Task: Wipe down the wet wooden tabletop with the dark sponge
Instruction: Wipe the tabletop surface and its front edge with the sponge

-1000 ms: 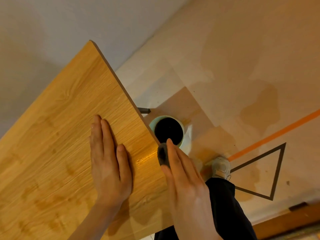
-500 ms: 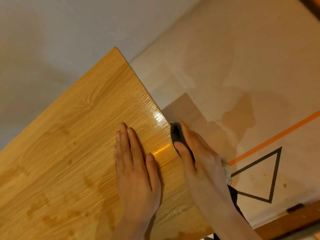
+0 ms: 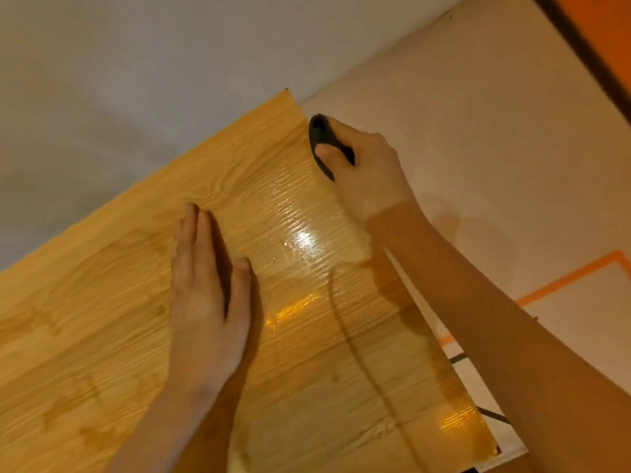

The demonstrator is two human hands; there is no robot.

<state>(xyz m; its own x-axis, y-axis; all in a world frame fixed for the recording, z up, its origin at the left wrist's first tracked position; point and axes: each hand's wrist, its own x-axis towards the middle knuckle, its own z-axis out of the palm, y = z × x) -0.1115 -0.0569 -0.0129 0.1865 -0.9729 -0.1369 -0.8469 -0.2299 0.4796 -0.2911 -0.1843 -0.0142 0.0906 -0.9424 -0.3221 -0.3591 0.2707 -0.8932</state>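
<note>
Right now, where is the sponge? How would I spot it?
Find the big wooden tabletop and follow its right edge up toward the far corner by the wall. There the right hand grips the dark sponge against that edge. It is the only black, rounded thing there; the left hand lies flat and holds nothing.

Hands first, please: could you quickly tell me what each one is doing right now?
Left hand: open, flat on the tabletop.
Right hand: gripping the dark sponge at the table's edge.

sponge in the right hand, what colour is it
Dark grey, nearly black: the sponge shows best in the head view.
</note>
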